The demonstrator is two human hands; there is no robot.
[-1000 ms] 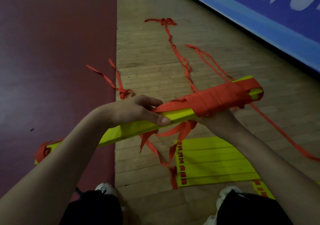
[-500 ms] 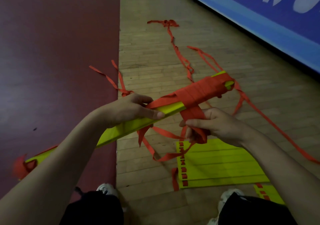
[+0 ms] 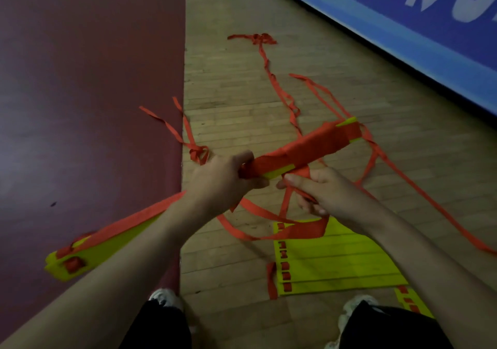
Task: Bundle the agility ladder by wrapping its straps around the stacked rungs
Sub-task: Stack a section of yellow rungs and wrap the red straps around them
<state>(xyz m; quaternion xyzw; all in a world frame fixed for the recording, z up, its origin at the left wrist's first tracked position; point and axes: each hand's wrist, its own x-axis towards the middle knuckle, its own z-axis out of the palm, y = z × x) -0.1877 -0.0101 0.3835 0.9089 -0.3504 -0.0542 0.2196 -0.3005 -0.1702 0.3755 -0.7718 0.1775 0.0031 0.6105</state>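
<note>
We are mid-wrap: our left hand (image 3: 223, 179) grips the middle of the stacked rungs (image 3: 107, 249) above the wooden floor (image 3: 236, 90), our right hand (image 3: 325, 195) just below them pinches the red strap (image 3: 301, 172), which probably goes over the rungs next, pulled taut.

Wooden floor (image 3: 236, 85), maroon mat (image 3: 88, 79), blue banner (image 3: 403, 18).

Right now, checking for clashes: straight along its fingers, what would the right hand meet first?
Probably the left hand gripping the stacked rungs, just ahead of the right hand pinching a strap; depth unclear.
</note>
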